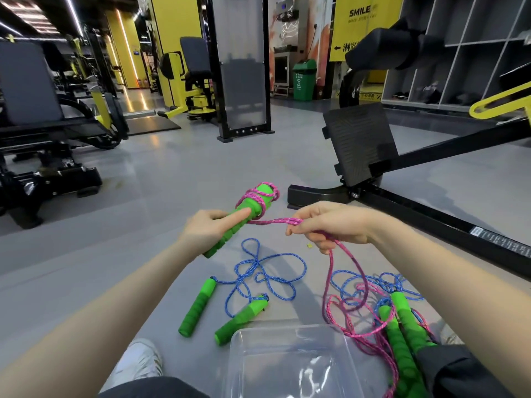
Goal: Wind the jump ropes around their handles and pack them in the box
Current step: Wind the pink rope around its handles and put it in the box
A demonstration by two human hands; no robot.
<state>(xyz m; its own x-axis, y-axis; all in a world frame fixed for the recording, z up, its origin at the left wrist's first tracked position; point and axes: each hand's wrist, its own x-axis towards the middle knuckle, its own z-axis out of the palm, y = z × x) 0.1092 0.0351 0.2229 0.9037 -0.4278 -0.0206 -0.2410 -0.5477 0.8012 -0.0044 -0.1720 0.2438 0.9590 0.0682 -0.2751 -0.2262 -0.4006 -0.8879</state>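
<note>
My left hand [211, 228] grips a pair of green handles [242, 216] held together, with pink rope [260, 196] wound round their upper end. My right hand [330, 225] pinches a doubled length of the same pink rope [275, 221] just right of the handles; the rest trails down to a loose pile [353, 311] on the floor. A blue rope [267, 271] with two green handles [198, 307] [242, 320] lies loose below my hands. Another pair of green handles [400, 323] lies at the right among blue and pink rope. A clear plastic box [287, 363] sits at the bottom.
I sit on a grey gym floor; a white shoe [138, 360] shows at the bottom left. A black and yellow machine frame [402, 202] with a footplate [359, 145] stands close on the right. Weight machines [43, 139] stand at the left.
</note>
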